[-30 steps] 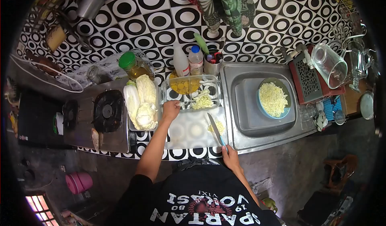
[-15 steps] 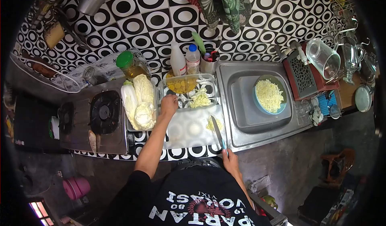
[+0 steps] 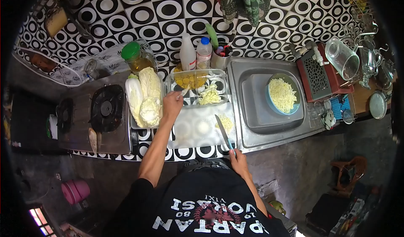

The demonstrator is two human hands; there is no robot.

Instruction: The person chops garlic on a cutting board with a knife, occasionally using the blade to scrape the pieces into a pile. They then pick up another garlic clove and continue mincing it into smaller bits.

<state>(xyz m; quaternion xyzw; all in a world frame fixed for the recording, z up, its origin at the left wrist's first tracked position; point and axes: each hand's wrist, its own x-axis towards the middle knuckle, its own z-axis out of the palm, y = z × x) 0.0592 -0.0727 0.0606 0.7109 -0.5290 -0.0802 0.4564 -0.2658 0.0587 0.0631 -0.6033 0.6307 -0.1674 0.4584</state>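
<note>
The person's left hand [image 3: 171,105] is at the eight o'clock corner of the tray [image 3: 227,88], its grip pinched on a small pale piece [image 3: 185,92]; a fingertip hold seems to suit something so slight. Whether the hand touches the tray cannot be told. More cut pieces [image 3: 209,94] lie inside.

The right hand [image 3: 240,162], at the board's five o'clock, has its grip closed round the handle of the knife [image 3: 225,131]. The blade points to eleven, beside chopped bits [image 3: 227,124], probably low to keep its edge clear of the other hand.

The board [image 3: 189,131] lies on the desk nearest the body, likely for easy reach: tray at twelve, cabbages [image 3: 149,96] at ten, bowl [image 3: 270,103] at two.
</note>
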